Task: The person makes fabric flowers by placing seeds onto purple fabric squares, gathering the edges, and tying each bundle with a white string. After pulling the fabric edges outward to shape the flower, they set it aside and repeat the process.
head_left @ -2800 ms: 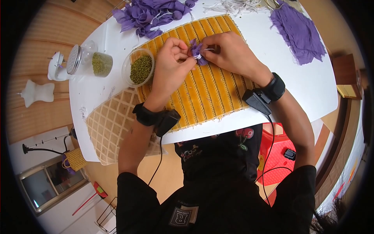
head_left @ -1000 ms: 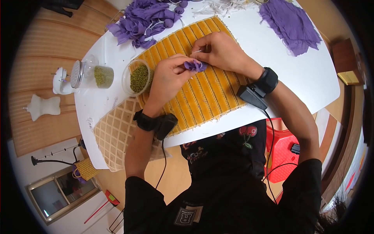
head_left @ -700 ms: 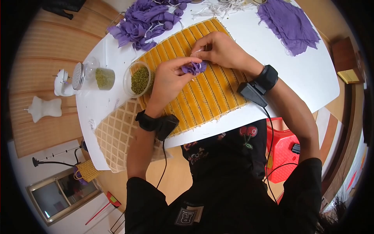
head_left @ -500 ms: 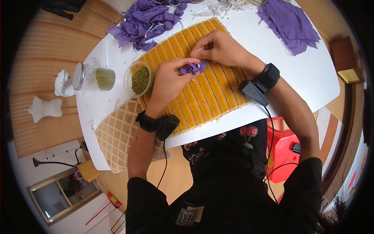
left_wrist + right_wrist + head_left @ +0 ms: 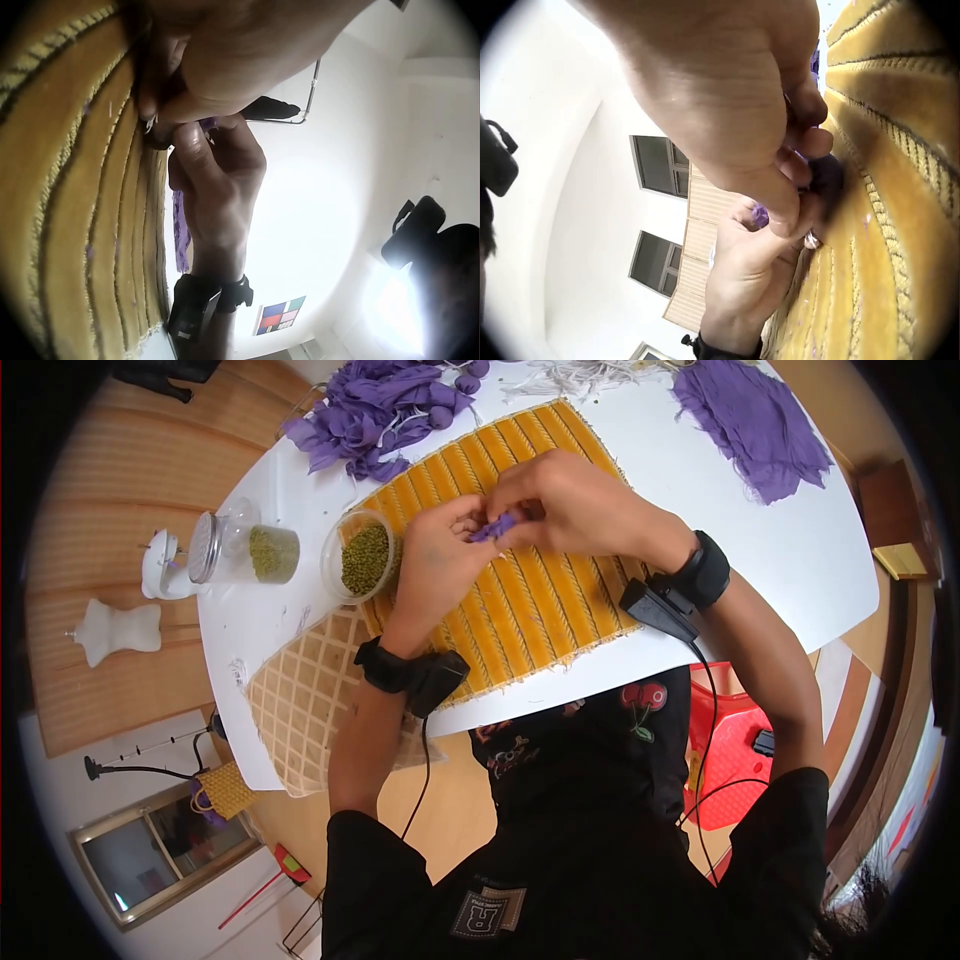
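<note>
A small, crumpled purple cloth (image 5: 492, 528), long axis hidden, is pinched in both grips, between left hand (image 5: 440, 550) and right hand (image 5: 585, 508).

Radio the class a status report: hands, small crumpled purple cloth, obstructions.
Left hand, right hand: fingers curled on small crumpled purple cloth. Cloth held over ribbed yellow fabric mat. Round clear plastic tub of green beans beside left hand; nothing seen blocking.
</note>
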`<state>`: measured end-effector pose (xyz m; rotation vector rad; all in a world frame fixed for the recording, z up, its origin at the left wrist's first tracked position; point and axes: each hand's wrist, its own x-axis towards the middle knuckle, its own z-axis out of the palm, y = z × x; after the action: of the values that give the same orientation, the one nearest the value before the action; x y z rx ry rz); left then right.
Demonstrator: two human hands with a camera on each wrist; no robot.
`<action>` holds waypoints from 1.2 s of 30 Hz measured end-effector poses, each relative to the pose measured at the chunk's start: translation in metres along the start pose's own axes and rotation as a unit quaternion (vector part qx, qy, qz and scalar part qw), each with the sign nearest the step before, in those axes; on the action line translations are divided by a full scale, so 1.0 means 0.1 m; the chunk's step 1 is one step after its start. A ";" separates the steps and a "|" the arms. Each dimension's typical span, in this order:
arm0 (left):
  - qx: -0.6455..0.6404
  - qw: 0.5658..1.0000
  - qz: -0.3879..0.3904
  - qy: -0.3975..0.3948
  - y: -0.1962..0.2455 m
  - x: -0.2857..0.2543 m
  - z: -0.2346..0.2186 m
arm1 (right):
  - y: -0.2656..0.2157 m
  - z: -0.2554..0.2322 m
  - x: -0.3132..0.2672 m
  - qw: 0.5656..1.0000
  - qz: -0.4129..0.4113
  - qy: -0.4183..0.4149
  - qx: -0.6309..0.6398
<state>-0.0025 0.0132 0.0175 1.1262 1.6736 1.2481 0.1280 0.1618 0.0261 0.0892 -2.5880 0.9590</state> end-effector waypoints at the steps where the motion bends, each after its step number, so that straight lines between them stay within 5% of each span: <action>1: 0.000 1.000 -0.001 -0.002 0.01 0.00 0.01 | 0.06 0.03 -0.01 1.000 -0.021 0.021 0.006; 7: -0.033 0.999 0.017 0.014 0.08 0.01 0.03 | -0.03 -0.07 0.00 0.982 0.129 0.030 0.137; 16: -0.028 0.999 -0.026 0.004 0.09 0.00 0.00 | 0.02 -0.10 0.02 0.963 0.173 -0.025 0.206; 36: -0.056 0.998 -0.006 0.030 0.03 0.00 0.01 | 0.08 -0.08 -0.01 0.951 0.147 -0.067 0.265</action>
<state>-0.0010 0.0140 0.0198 1.0178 1.6310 1.3629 0.1300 0.1732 0.0260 -0.0988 -2.4293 1.7972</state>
